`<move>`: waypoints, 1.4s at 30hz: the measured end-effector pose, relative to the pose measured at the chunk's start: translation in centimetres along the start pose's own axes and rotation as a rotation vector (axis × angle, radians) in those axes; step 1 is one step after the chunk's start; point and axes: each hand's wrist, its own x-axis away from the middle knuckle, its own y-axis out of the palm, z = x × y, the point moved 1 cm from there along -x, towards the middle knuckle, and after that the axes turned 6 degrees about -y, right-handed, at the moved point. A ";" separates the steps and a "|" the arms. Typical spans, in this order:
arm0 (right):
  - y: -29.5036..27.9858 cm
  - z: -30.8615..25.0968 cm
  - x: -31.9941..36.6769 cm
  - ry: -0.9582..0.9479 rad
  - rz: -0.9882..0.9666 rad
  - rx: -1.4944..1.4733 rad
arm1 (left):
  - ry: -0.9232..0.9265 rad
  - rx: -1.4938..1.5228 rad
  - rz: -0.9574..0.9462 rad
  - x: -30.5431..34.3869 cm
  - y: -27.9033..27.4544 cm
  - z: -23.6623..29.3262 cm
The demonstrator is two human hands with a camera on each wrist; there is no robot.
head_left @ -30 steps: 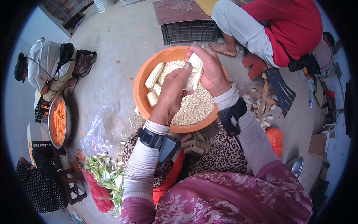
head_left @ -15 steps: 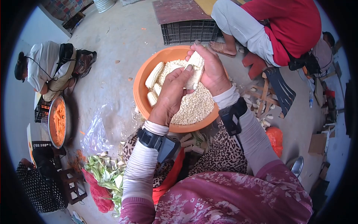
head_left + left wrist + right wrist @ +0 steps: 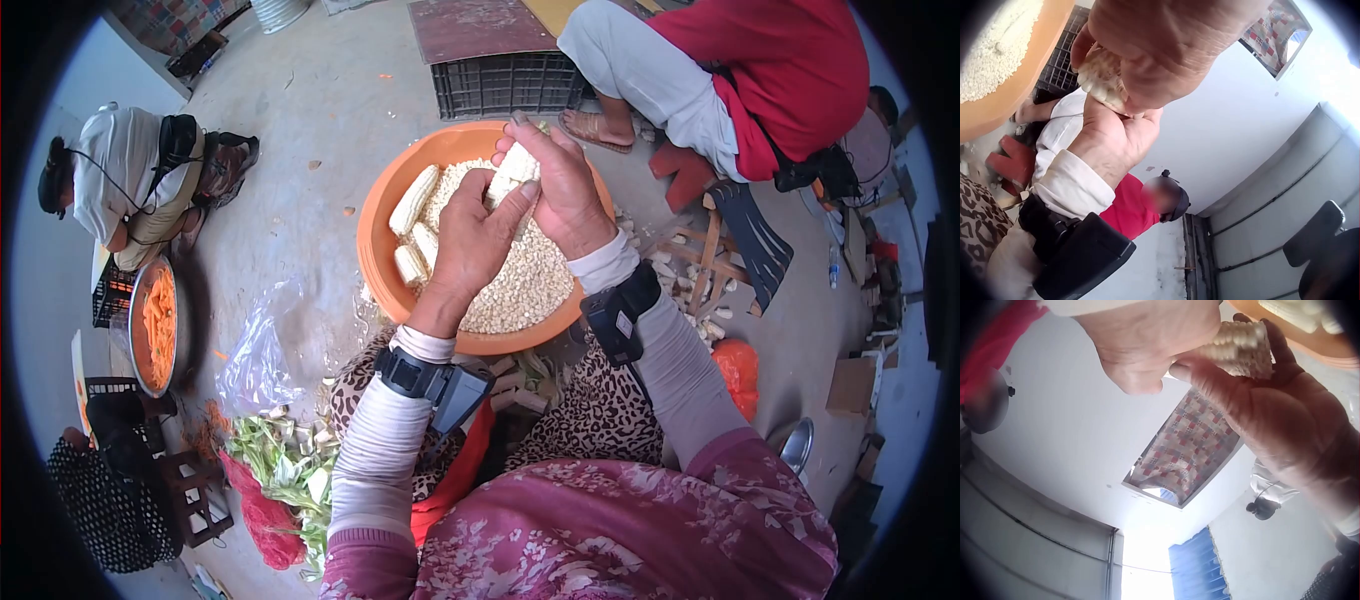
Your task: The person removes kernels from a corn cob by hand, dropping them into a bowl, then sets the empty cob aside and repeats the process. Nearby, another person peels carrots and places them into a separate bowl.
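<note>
Cob (image 3: 515,172), pale and part bared, held above the far half of the basin (image 3: 374,225) between my two hands. My right hand (image 3: 572,195) has its fingers curled round it; my left hand (image 3: 472,240) grips it too, thumb pressed on its face and fingers behind. I judge the cob light and stiff at the core, safe under a firm squeeze, though its seeds look plump and likely to bruise or burst beneath a nail. Damp seeds may also be slippery. The bared end, seen from the right wrist, should give the drier, surer hold; the opposite end suits the supporting palm, leaving the seeded rows free to the thumb.

Directly below, loose kernels (image 3: 525,290) cover much of the basin. Three fuller cobs (image 3: 412,203) lie along its left side, taking up room there. My patterned trousers (image 3: 590,410) bound the near side, so my forearms must reach over them; the bulky wrist units (image 3: 618,325) could knock the rim if lowered.

Farther out on the floor (image 3: 330,170): a clear bag (image 3: 262,350) and husks (image 3: 290,470) to the left, a strapped stool (image 3: 757,245) with pale scraps to the right, a crate (image 3: 512,85) beyond. Nothing visible stands between hands and basin.
</note>
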 end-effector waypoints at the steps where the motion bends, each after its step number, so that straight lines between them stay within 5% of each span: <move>1: 0.0 0.0 0.0 -0.008 -0.004 0.007 | 0.002 -0.026 -0.005 0.1 -0.1 0.2; 11: -0.5 0.5 -0.3 -0.026 0.007 -0.020 | 0.154 -0.096 0.078 0.0 0.4 -0.2; 18: 0.0 0.3 0.3 -0.031 0.030 0.009 | 0.070 -0.251 0.065 -0.1 0.2 -0.1; 23: 0.0 0.4 0.4 -0.053 0.016 0.046 | 0.058 0.009 0.046 -0.4 0.3 -0.4; 36: -0.3 0.4 0.0 0.011 0.006 -0.001 | 0.048 -0.044 -0.078 0.0 -0.4 -0.1; 42: -0.4 0.2 -0.2 0.003 0.008 -0.021 | -0.050 0.274 -0.178 0.1 -0.4 -0.2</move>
